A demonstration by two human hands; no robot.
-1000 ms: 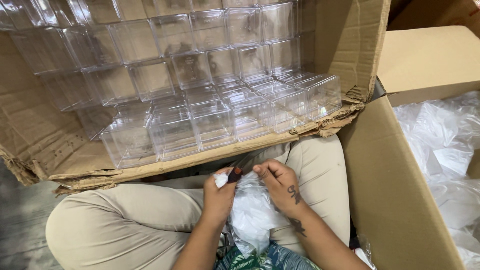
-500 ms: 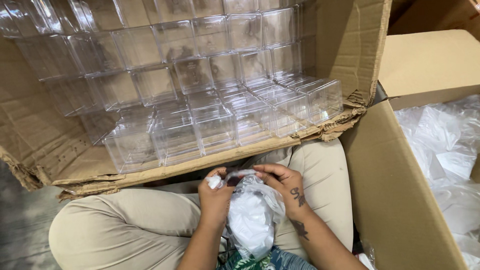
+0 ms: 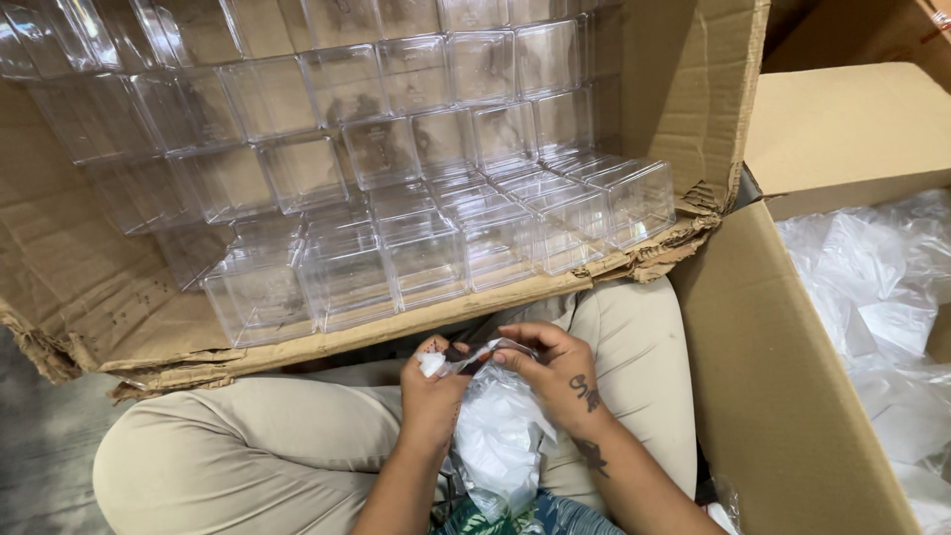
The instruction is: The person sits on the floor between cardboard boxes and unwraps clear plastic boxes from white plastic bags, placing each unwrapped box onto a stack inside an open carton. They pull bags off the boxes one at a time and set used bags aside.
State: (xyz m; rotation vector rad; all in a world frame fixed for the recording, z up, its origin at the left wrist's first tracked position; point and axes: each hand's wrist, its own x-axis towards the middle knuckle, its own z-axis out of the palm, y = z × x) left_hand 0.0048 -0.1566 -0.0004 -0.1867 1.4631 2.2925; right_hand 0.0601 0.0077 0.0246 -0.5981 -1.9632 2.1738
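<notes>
Plastic bag [image 3: 500, 436] sits on your lap below the cardboard box [image 3: 89, 287]; left hand [image 3: 433, 391] and right hand [image 3: 555, 372] fingers pinch its top. Yanking hard could tear it.

glossy clear plastic boxes [image 3: 426, 253], matt cardboard carton [image 3: 693, 109], seemingly plastic bag [image 3: 500, 436]

The cardboard box [image 3: 89, 297] lying on its side is plain brown, its torn edge paler and frayed. The cube boxes [image 3: 426, 248] stacked in it are clear and colourless. The trousers [image 3: 248, 446] are beige. The plastic bag [image 3: 500, 436] held over the lap is translucent white. A green-and-blue leaf-patterned fabric [image 3: 515, 520] shows below it. The second carton [image 3: 783, 396] is brown, filled with clear-white plastic wrappers [image 3: 882, 307].
</notes>
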